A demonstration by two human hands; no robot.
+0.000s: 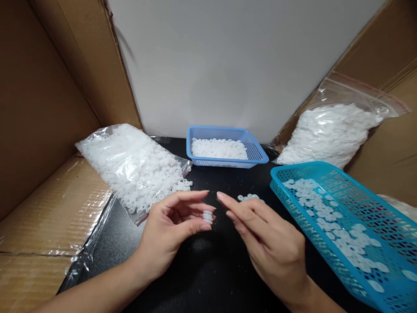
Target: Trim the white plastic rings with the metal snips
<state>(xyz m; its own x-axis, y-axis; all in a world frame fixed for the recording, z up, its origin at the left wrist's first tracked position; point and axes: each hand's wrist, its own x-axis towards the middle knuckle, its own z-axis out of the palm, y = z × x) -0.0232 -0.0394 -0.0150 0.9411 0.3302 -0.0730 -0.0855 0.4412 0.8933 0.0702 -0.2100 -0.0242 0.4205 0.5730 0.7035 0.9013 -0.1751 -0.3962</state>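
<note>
Between the thumb and fingers of my left hand (172, 226) is a small white ribbed plastic piece (207, 216), held upright above the black table. My right hand (267, 234) is just to the right, its index finger pointing toward the left hand and its fingers drawn together. Whether anything sits in the right fingers is hidden. Behind the right hand a few white rings (249, 197) lie on the table. At the right, a teal basket (293, 217) holds scattered white flat discs (342, 234).
A blue basket (228, 163) with many small white pieces stands at the back. An open clear bag (130, 161) of white ribbed pieces leans at left, another bag (329, 130) of white discs at right. Cardboard walls (71, 56) flank the black table (202, 278).
</note>
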